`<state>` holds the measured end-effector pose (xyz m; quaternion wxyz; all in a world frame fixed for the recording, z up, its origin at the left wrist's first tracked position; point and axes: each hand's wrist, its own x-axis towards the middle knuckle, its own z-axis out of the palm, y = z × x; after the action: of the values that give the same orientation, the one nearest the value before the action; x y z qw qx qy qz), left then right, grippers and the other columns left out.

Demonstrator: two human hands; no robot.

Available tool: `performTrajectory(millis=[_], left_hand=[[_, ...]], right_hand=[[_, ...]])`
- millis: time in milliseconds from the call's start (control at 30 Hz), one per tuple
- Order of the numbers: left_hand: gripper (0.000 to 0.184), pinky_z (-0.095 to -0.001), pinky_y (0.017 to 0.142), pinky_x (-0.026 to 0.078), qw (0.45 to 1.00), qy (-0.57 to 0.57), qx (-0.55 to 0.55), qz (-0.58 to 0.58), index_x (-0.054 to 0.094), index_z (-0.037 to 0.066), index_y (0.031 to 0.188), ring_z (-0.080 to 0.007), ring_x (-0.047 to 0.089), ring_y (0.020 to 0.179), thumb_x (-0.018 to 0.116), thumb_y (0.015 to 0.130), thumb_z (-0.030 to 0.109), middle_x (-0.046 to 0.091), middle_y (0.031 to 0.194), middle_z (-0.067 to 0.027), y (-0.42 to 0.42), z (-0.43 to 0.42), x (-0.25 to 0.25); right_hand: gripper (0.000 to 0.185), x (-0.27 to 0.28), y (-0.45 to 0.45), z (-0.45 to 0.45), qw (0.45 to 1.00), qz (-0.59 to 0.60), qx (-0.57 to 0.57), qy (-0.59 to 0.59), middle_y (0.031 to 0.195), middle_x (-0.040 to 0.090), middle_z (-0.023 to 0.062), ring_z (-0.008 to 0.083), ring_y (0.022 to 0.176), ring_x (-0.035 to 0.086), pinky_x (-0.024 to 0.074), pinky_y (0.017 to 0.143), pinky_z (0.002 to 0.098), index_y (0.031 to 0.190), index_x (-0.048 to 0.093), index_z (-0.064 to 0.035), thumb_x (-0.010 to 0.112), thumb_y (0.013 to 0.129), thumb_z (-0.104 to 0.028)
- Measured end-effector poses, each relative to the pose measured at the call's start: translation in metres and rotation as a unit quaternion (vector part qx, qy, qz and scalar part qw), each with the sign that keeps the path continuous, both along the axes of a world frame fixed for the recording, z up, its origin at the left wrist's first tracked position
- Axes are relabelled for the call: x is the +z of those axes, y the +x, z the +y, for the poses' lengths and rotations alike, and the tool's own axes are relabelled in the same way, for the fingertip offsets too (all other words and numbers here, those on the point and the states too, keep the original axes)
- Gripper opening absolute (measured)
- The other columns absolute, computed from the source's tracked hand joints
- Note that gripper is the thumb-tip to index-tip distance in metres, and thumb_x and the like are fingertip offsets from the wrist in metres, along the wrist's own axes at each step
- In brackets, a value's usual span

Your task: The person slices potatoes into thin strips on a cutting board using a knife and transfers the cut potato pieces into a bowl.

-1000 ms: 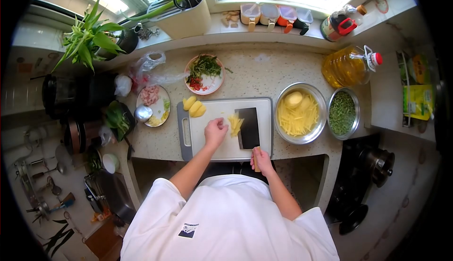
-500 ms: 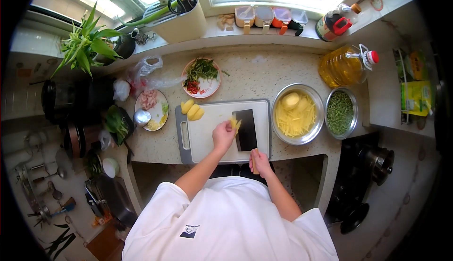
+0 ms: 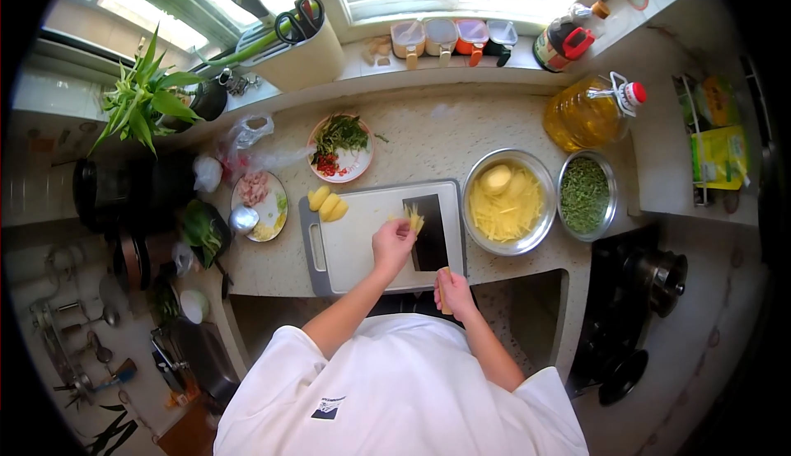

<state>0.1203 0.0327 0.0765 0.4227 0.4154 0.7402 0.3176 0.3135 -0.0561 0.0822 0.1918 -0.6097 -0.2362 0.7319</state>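
My left hand (image 3: 394,247) is closed on a bunch of pale yellow potato strips (image 3: 414,219) over the left edge of the cleaver blade (image 3: 430,246). The cleaver lies flat on the right side of the white cutting board (image 3: 358,246) with the grey border. Its wooden handle is in my right hand (image 3: 454,292) at the board's near edge. Peeled potato pieces (image 3: 329,205) rest at the board's upper left corner. Right of the board, a metal bowl (image 3: 469,233) holds more strips and a whole peeled potato (image 3: 496,178).
A bowl of chopped greens (image 3: 586,196) and an oil jug (image 3: 587,114) stand at the right. Behind the board is a plate with herbs and red chili (image 3: 357,163). A plate of meat (image 3: 255,187) with a ladle is at the left. Seasoning boxes (image 3: 442,37) line the sill.
My left hand has moved right and closed on the strips, lifting them from the board onto the blade's edge. My right hand still holds the cleaver. The camera view has shifted slightly.
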Motion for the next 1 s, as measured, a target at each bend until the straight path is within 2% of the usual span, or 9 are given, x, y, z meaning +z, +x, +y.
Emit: performTrajectory(millis=[133, 300, 400, 433, 533, 567, 667, 867, 1000], left_hand=[[0.025, -0.029, 0.074, 0.061, 0.996, 0.069, -0.036, -0.042, 0.077, -0.002, 0.109, -0.0168, 0.075, 0.077, 0.08, 0.088, 0.01, 0.077, 0.091, -0.0119, 0.03, 0.022, 0.045], [0.022, -0.033, 0.073, 0.063, 0.973, 0.171, -0.133, -0.079, 0.076, 0.0, 0.109, -0.0228, 0.075, 0.079, 0.079, 0.088, 0.008, 0.074, 0.096, -0.0136, 0.093, 0.051, 0.075], [0.023, -0.0309, 0.072, 0.063, 0.963, 0.19, -0.163, -0.099, 0.077, 0.001, 0.109, -0.0201, 0.075, 0.076, 0.081, 0.087, 0.006, 0.073, 0.095, -0.0136, 0.135, 0.059, 0.073], [0.024, -0.0351, 0.078, 0.062, 0.962, 0.167, -0.171, -0.129, 0.076, 0.003, 0.111, -0.0245, 0.075, 0.084, 0.08, 0.088, 0.007, 0.073, 0.101, -0.0141, 0.146, 0.059, 0.071], [0.029, -0.04, 0.085, 0.059, 0.915, 0.297, -0.268, 0.047, 0.075, 0.005, 0.116, -0.0299, 0.072, 0.097, 0.079, 0.088, 0.011, 0.072, 0.107, -0.0133, 0.164, 0.061, 0.054], [0.035, -0.0447, 0.092, 0.056, 0.915, 0.277, -0.289, 0.039, 0.072, 0.005, 0.122, -0.0339, 0.067, 0.108, 0.077, 0.088, 0.013, 0.07, 0.116, -0.0133, 0.168, 0.058, 0.048], [0.045, -0.0467, 0.099, 0.053, 0.877, 0.32, -0.346, 0.096, 0.068, 0.005, 0.132, -0.0338, 0.064, 0.118, 0.076, 0.089, 0.014, 0.067, 0.13, -0.0147, 0.169, 0.056, 0.042], [0.068, -0.0519, 0.121, 0.036, 0.775, 0.331, -0.533, 0.082, 0.046, 0.001, 0.154, -0.0332, 0.043, 0.15, 0.068, 0.096, 0.026, 0.044, 0.162, -0.0177, 0.172, 0.059, 0.064], [0.07, -0.0526, 0.124, 0.031, 0.785, 0.292, -0.539, 0.089, 0.042, -0.002, 0.156, -0.0337, 0.039, 0.152, 0.064, 0.099, 0.031, 0.04, 0.164, -0.0183, 0.169, 0.059, 0.042]], right_hand=[[0.044, 0.054, 0.02, 0.011, 0.998, -0.034, -0.045, 0.016, 0.064, 0.056, 0.004, 0.0136, 0.049, 0.055, 0.0466, 0.044, 0.0285, 0.088, 0.058, -0.0062, 0.052, 0.111, -0.043], [0.04, 0.103, 0.06, 0.017, 0.985, -0.093, -0.139, 0.047, 0.063, 0.057, 0.0033, 0.0114, 0.049, 0.055, 0.0461, 0.044, 0.0271, 0.086, 0.058, -0.0053, 0.055, 0.11, -0.037], [0.039, 0.105, 0.085, 0.014, 0.971, -0.14, -0.178, 0.075, 0.061, 0.057, 0.0028, 0.0102, 0.047, 0.053, 0.0444, 0.042, 0.0264, 0.085, 0.059, -0.0056, 0.057, 0.109, -0.036], [0.039, 0.105, 0.092, 0.013, 0.967, -0.159, -0.182, 0.084, 0.061, 0.056, 0.0028, 0.0101, 0.046, 0.052, 0.0437, 0.042, 0.0264, 0.085, 0.058, -0.0061, 0.057, 0.11, -0.036], [0.038, 0.108, 0.107, 0.013, 0.956, -0.202, -0.194, 0.085, 0.059, 0.056, 0.0022, 0.0095, 0.043, 0.051, 0.042, 0.04, 0.0262, 0.085, 0.058, -0.0064, 0.057, 0.109, -0.036], [0.038, 0.109, 0.111, 0.014, 0.955, -0.213, -0.192, 0.077, 0.059, 0.056, 0.002, 0.0095, 0.043, 0.051, 0.0419, 0.04, 0.0262, 0.085, 0.058, -0.0063, 0.058, 0.109, -0.036], [0.039, 0.109, 0.12, 0.015, 0.952, -0.227, -0.197, 0.059, 0.058, 0.056, 0.0016, 0.0094, 0.043, 0.051, 0.0418, 0.04, 0.0261, 0.085, 0.058, -0.006, 0.058, 0.109, -0.036], [0.039, 0.116, 0.127, 0.02, 0.954, -0.211, -0.21, 0.042, 0.058, 0.056, 0.0021, 0.0097, 0.042, 0.052, 0.0421, 0.04, 0.026, 0.086, 0.06, -0.0041, 0.06, 0.108, -0.036], [0.039, 0.116, 0.133, 0.02, 0.956, -0.187, -0.22, 0.044, 0.057, 0.056, 0.0023, 0.0099, 0.042, 0.052, 0.0423, 0.04, 0.0261, 0.086, 0.06, -0.0038, 0.06, 0.108, -0.035]])
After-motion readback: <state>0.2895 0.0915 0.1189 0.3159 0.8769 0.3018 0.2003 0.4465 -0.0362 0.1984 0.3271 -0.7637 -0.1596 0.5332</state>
